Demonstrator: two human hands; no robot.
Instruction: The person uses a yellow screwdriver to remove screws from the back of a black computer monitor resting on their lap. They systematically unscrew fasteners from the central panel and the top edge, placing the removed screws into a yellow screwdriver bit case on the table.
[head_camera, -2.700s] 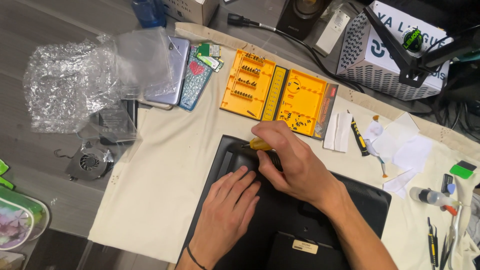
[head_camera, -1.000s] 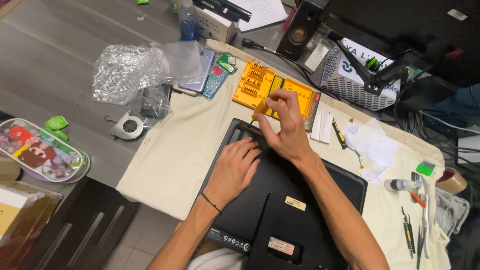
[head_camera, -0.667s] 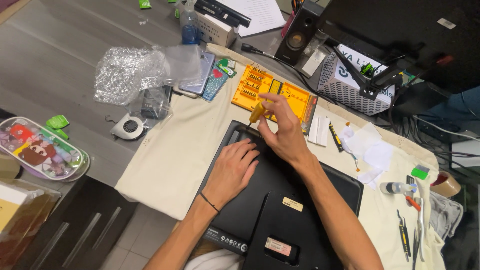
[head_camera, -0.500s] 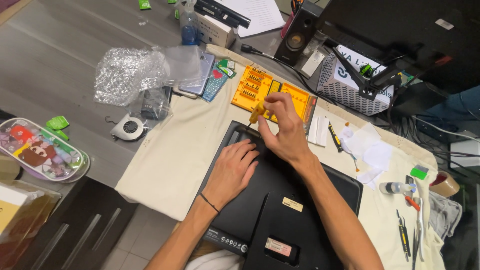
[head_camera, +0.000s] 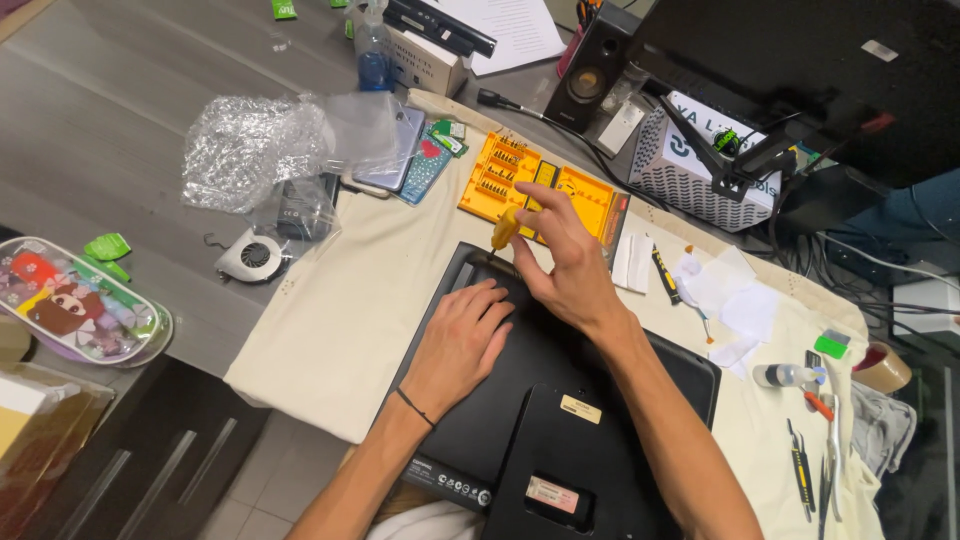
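Right hand (head_camera: 565, 265) pinches small yellow-handled screwdriver (head_camera: 504, 229), shaft tilted down toward far-left corner of black laptop underside (head_camera: 560, 400) | left hand (head_camera: 460, 335) spread flat, pressing laptop just below tip.

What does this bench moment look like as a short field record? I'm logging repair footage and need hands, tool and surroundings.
left hand: flat on the black laptop base
right hand: pinching a yellow-handled screwdriver, tip down at the laptop's far edge
surface: cream cloth over a grey table
behind the laptop: orange bit set tray, open
left of the cloth: small cooling fan, bubble wrap
right side: tweezers, small white bottle
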